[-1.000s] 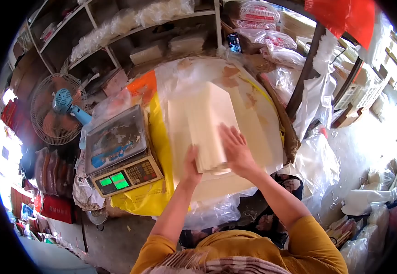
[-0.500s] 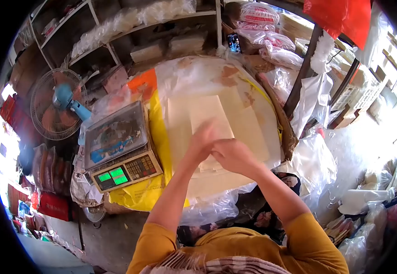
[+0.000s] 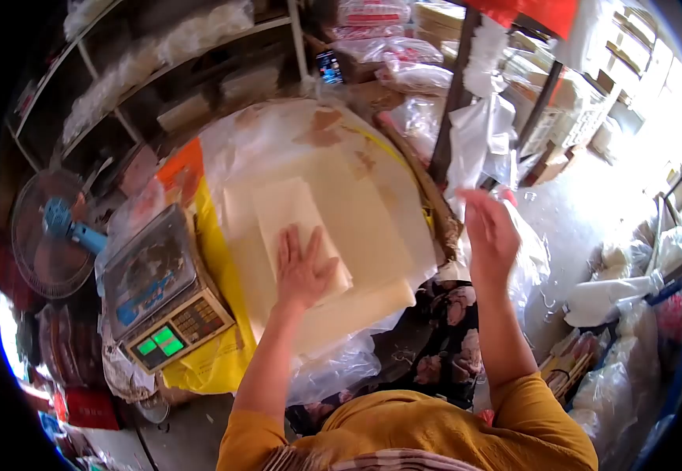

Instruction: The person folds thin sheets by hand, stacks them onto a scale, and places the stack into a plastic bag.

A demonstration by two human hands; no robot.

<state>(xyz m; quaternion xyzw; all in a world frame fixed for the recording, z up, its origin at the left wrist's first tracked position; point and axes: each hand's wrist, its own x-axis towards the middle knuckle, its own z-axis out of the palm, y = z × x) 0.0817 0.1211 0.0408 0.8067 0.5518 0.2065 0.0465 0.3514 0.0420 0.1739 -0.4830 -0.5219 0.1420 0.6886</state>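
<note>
My left hand (image 3: 303, 267) lies flat, fingers spread, on a narrow stack of folded cream paper-like sheets (image 3: 282, 206). Under that stack are larger cream sheets (image 3: 372, 235), spread over the round covered work surface. My right hand (image 3: 493, 235) is raised in the air past the right edge of the surface, apart from the sheets. Its fingers are bent and partly smeared by motion, so whether they pinch anything cannot be made out.
A scale (image 3: 153, 267) with lit green digits stands at the left on yellow sacking (image 3: 219, 314). Beyond it is a fan (image 3: 54, 228). Shelves (image 3: 192, 67) line the back, near a phone (image 3: 329, 67). Bagged goods (image 3: 412, 71) and a post (image 3: 455, 102) stand at the right.
My hands were together over the stack and have parted. The left now presses on the stack, while the right has moved away to the right and up. The view has turned rightward.
</note>
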